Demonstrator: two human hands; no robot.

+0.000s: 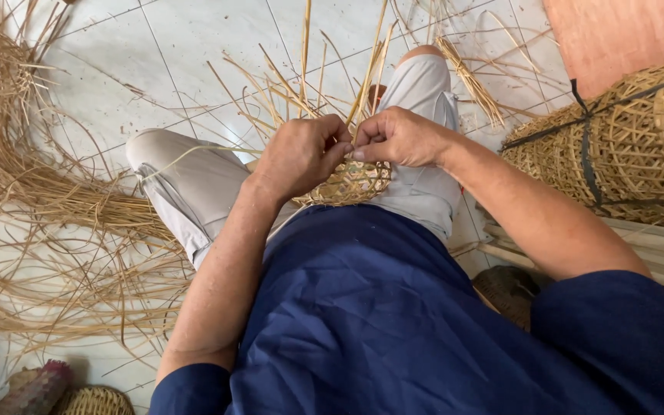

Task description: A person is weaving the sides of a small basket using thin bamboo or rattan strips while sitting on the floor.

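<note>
Half-woven pale straw basket sits on my lap between my knees, its loose upright strands fanning toward the far tiles. My left hand and right hand meet just above it, both curled tight, pinching one thin strand between thumbs and fingertips. Pulled too hard, I judge that dry strand could snap or slip from the weave, and the loose uprights could spring apart. No labels or signs show; at the right lies a bundle of finished woven baskets bound with dark straps, and a heap of loose straw at the left.
</note>
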